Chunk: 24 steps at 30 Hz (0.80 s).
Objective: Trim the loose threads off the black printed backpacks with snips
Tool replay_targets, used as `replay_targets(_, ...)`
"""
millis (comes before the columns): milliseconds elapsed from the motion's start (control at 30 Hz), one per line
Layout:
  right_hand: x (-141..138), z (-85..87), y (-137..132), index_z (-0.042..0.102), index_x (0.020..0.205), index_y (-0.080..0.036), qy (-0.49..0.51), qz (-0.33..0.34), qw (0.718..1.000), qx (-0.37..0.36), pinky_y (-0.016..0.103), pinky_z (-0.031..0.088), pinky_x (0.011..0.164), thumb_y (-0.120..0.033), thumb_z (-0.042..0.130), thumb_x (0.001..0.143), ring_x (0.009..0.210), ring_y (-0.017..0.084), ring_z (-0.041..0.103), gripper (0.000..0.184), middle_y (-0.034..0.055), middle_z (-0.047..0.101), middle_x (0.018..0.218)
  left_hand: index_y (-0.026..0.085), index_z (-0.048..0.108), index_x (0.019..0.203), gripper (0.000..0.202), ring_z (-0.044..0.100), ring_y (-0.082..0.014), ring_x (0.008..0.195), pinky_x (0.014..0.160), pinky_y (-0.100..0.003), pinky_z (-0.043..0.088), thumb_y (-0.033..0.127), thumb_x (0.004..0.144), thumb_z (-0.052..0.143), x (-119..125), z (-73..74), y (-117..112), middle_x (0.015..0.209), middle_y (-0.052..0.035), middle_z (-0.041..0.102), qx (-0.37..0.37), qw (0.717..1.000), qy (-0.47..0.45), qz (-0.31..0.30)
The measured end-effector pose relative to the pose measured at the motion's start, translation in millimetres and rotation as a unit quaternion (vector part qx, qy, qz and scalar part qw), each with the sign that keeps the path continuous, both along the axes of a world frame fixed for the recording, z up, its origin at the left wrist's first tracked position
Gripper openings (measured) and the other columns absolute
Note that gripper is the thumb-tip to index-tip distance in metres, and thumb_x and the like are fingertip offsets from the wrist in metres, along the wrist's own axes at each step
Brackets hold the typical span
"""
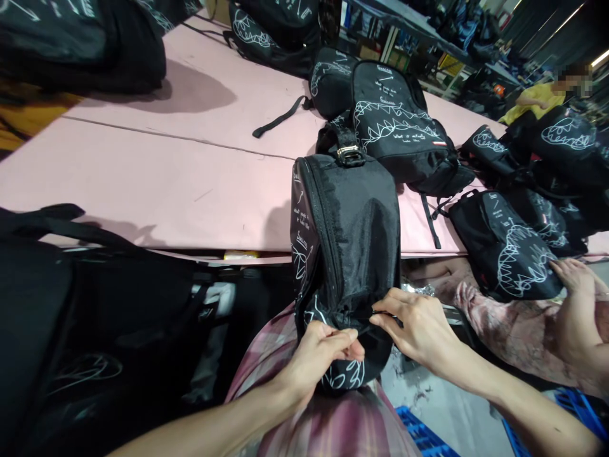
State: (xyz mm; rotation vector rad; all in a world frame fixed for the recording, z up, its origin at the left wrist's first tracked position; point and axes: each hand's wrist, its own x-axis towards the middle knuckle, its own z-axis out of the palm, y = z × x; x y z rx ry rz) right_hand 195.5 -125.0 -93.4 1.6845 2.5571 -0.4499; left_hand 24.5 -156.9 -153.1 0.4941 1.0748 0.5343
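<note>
A black backpack point(349, 241) with white line drawings stands on its side, leaning from my lap up onto the pink table's edge. My left hand point(318, 355) pinches the fabric at its lower end, fingers closed. My right hand point(413, 324) pinches a small zipper pull point(378, 312) on the same end, fingertips pressed together. Both hands almost touch each other.
The pink table point(157, 171) carries several more black backpacks point(399, 127) at the back and right. A dark bag point(71, 304) lies at my left. Another person's hand point(578, 279) rests on a backpack point(509, 254) at the right. Blue crates point(419, 435) sit on the floor.
</note>
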Motion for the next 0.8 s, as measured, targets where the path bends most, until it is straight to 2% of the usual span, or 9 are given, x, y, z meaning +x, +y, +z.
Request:
replay_targets(267, 3, -3.5, -2, 0.067, 0.085, -0.020, 0.038, -0.010, 0.999, 0.020, 0.022, 0.040, 0.060, -0.032, 0.042, 0.091, 0.067, 0.013, 0.061, 0.029, 0.0025, 0.063, 0.076, 0.013, 0.063, 0.056, 0.031, 0.059, -0.0145, 0.060, 0.059, -0.024, 0.041, 0.040, 0.071, 0.061, 1, -2.4, -1, 0.063, -0.0053, 0.065, 0.005, 1.000, 0.000, 0.002)
replay_targets(433, 2, -3.8, -3, 0.066, 0.087, -0.019, 0.011, 0.018, 0.999, 0.029, 0.023, 0.041, 0.059, -0.029, 0.043, 0.090, 0.070, 0.015, 0.061, 0.025, 0.0041, 0.063, 0.078, 0.013, 0.062, 0.055, 0.033, 0.058, -0.0142, 0.060, 0.059, -0.024, 0.040, 0.041, 0.073, 0.060, 0, -2.7, -1, 0.062, -0.0052, 0.065, 0.014, 1.000, 0.010, -0.016)
replay_targets(533, 8, -3.0, 2, 0.063, 0.087, -0.019, 0.100, -0.023, 0.994, 0.021, 0.023, 0.043, 0.062, -0.032, 0.043, 0.091, 0.070, 0.014, 0.060, 0.024, 0.0032, 0.063, 0.079, 0.013, 0.062, 0.054, 0.036, 0.060, -0.0150, 0.062, 0.063, -0.025, 0.041, 0.043, 0.074, 0.058, 0, -1.3, 0, 0.062, -0.0053, 0.065, 0.032, 0.999, 0.025, -0.024)
replay_targets(600, 14, -5.0, 3, 0.059, 0.096, -0.019, 0.181, -0.063, 0.981, 0.022, 0.023, 0.044, 0.066, -0.039, 0.051, 0.087, 0.075, 0.014, 0.060, 0.024, 0.0030, 0.063, 0.086, 0.014, 0.061, 0.054, 0.037, 0.061, -0.0156, 0.063, 0.064, -0.025, 0.041, 0.045, 0.075, 0.057, 0, -1.4, 0, 0.062, -0.0056, 0.066, 0.049, 0.998, 0.034, -0.029)
replay_targets(667, 17, -11.0, 0, 0.057, 0.104, -0.020, 0.215, -0.060, 0.975, 0.012, 0.023, 0.045, 0.066, -0.044, 0.060, 0.080, 0.077, 0.015, 0.060, 0.034, 0.0028, 0.064, 0.089, 0.014, 0.062, 0.057, 0.039, 0.061, -0.0163, 0.064, 0.063, -0.025, 0.040, 0.047, 0.077, 0.054, -2, -2.7, 1, 0.063, -0.0063, 0.066, 0.066, 0.996, 0.038, -0.035)
replay_targets(733, 17, -20.7, -7, 0.059, 0.100, -0.020, 0.217, -0.026, 0.976, 0.008, 0.023, 0.044, 0.062, -0.040, 0.060, 0.080, 0.071, 0.014, 0.059, 0.029, 0.0020, 0.064, 0.082, 0.014, 0.063, 0.058, 0.044, 0.060, -0.0160, 0.059, 0.059, -0.024, 0.039, 0.050, 0.080, 0.049, -9, -3.8, 3, 0.060, -0.0065, 0.066, 0.106, 0.990, 0.043, -0.080)
replay_targets(800, 16, -31.6, -14, 0.062, 0.088, -0.018, 0.229, -0.008, 0.973, 0.024, 0.022, 0.041, 0.056, -0.031, 0.051, 0.087, 0.061, 0.012, 0.055, 0.016, 0.0012, 0.060, 0.071, 0.015, 0.063, 0.055, 0.046, 0.054, -0.0140, 0.050, 0.054, -0.024, 0.036, 0.051, 0.081, 0.047, -20, -1.6, 7, 0.052, -0.0051, 0.062, 0.208, 0.962, 0.091, -0.149)
